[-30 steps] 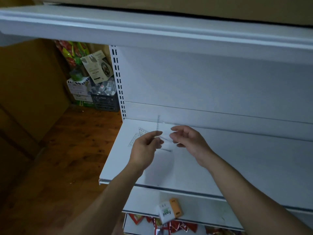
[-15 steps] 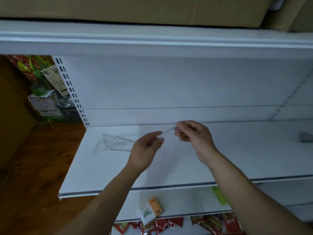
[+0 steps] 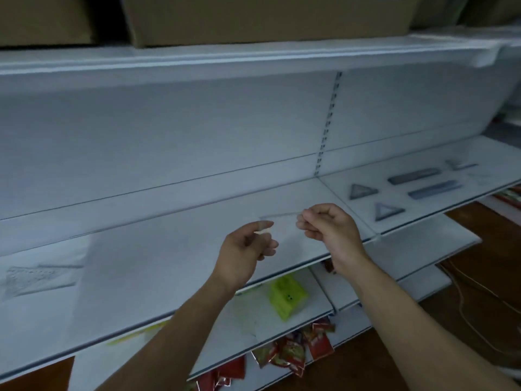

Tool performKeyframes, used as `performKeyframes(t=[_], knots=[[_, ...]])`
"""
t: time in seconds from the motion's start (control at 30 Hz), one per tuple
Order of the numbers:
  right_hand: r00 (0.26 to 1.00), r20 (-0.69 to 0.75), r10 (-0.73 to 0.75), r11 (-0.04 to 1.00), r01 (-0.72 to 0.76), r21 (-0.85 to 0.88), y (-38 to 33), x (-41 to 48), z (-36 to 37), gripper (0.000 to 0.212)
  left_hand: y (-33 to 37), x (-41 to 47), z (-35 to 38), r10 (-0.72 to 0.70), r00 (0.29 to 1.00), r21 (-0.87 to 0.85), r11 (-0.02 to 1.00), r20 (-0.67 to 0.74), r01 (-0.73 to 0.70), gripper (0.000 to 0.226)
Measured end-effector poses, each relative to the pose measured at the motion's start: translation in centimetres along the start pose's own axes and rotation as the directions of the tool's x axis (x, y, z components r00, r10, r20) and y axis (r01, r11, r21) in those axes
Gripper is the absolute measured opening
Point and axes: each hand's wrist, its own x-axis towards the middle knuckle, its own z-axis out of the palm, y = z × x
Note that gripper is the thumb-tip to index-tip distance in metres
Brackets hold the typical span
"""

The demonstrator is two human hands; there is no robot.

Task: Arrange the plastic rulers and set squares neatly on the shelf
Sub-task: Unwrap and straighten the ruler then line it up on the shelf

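Head camera, and the view has swung hard to the right in the last second. The clear set squares (image 3: 36, 277) that lay just left of the hands a moment ago now sit far off at the left end of the shelf (image 3: 169, 263). A second bay has come into sight on the right, with grey set squares (image 3: 362, 191) and grey rulers (image 3: 434, 189) laid flat and spaced apart on it.

The clear set square (image 3: 282, 222) is still up in the air between both hands, above the middle of the shelf. The left hand (image 3: 245, 249) pinches one corner with thumb and forefinger. The right hand (image 3: 329, 230) has its fingers curled in, nipping the other end. The piece is so transparent that only its top edge really shows.

My read is that this one is being carried away from the left pile towards the right bay, so the placing is not yet done.

On writing there is nothing legible. The graduations on the left pile are a blur. The green packet (image 3: 286, 294) one shelf down shows only dark dots, and the red packets (image 3: 290, 354) below it are too smeared to read.
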Motion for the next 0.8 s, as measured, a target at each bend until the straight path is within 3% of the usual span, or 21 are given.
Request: performKeyframes(t=[0.5,0.8], knots=[[0.919,-0.393,0.014,1.0,-0.013,0.005,-0.8,-0.5,-23.9,0.006,-1.1,4.6,23.2,-0.039,0.944,-0.042,0.998,0.326,0.055,0.012],[0.846,-0.533,0.009,1.0,-0.022,-0.017,-2.5,4.1,-35.2,0.013,-2.2,11.4,36.1,-0.017,0.876,0.02,1.0,0.481,0.009,0.018]])
